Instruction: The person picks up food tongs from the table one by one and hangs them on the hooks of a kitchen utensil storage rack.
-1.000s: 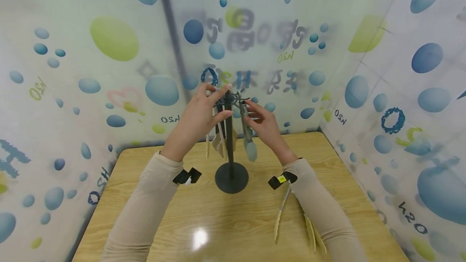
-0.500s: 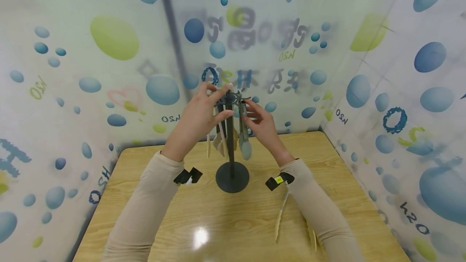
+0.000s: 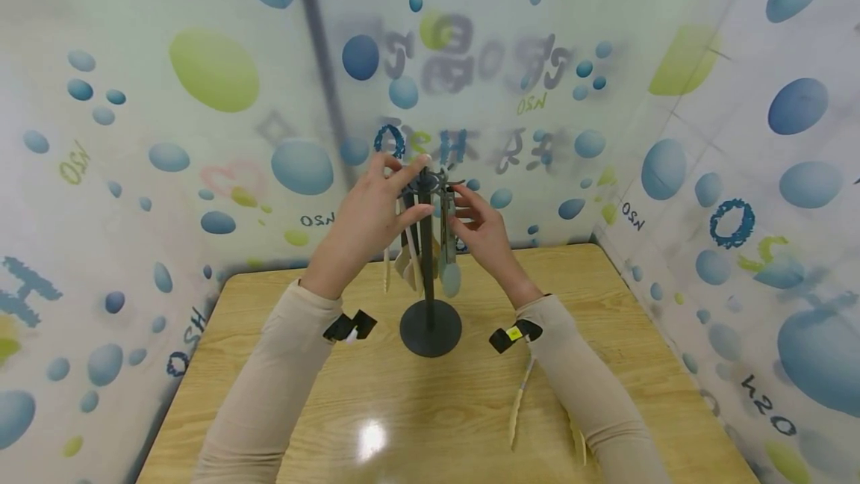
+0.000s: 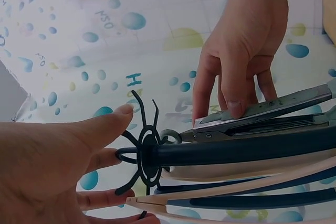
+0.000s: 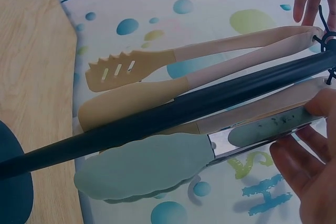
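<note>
Green tongs [image 5: 147, 163] now sit nearer pole [image 3: 428, 267], so hang looks straighter; right hand [image 3: 487, 236] pinches them, left hand [image 3: 366, 216] loosely grips hook ring [image 4: 150, 155]

Stand [image 3: 430, 329], set in from the table's rear edge: smooth, low sheen, metal or hard plastic, cannot tell which. Green tongs [image 5: 144, 163]: heads matt, rubber- or plastic-like, wavy along the rim; arms bright, smooth metal with a green inlay bearing dark marks. Slotted turner [image 5: 126, 73] and tan spatula [image 5: 131, 99]: heads matt, plastic-like; handles smooth. Table [image 3: 416, 409]: wood-grain top, glossy, strong reflection towards the front edge. Sleeves [image 3: 265, 379]: soft matt cloth, creased at the forearms.
</note>
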`<state>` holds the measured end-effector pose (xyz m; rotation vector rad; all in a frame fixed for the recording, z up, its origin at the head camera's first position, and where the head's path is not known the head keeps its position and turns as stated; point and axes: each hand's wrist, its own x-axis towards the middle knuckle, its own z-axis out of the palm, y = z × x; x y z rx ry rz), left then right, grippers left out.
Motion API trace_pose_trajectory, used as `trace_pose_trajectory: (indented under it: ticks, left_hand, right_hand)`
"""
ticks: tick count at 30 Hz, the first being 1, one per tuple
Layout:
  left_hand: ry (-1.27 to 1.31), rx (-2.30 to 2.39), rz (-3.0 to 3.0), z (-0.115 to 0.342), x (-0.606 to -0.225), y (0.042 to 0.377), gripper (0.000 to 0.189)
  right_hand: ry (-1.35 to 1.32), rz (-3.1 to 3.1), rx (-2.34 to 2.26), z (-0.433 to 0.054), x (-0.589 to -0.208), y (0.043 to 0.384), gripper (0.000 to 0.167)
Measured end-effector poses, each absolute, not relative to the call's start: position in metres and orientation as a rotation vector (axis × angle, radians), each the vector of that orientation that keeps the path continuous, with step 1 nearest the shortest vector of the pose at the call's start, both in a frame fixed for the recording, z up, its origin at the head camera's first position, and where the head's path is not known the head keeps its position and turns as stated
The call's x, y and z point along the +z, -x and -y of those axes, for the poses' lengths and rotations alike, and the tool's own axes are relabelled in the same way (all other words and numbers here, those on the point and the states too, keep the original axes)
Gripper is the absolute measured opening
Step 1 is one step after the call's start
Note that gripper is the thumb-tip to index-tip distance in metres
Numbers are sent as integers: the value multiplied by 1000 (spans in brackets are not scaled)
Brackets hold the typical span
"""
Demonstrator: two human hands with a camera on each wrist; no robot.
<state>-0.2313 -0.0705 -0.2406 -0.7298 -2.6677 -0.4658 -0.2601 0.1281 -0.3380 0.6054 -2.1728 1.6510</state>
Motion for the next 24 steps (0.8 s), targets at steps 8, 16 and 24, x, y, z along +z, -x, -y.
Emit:
trace_pose_trajectory:
  ticks: [8, 16, 24]
  left_hand:
    - [731, -454, 2657, 71, -241, 230, 70]
    - [729, -458, 2657, 71, -240, 230, 70]
    - [728, -455, 2666, 71, -240, 230, 70]
  right_hand:
    - [-584, 2219, 1630, -128, -337, 260, 54]
    - [-600, 2250, 1618, -128, -334, 259, 54]
    - [-592, 2265, 1620, -131, -351, 276, 57]
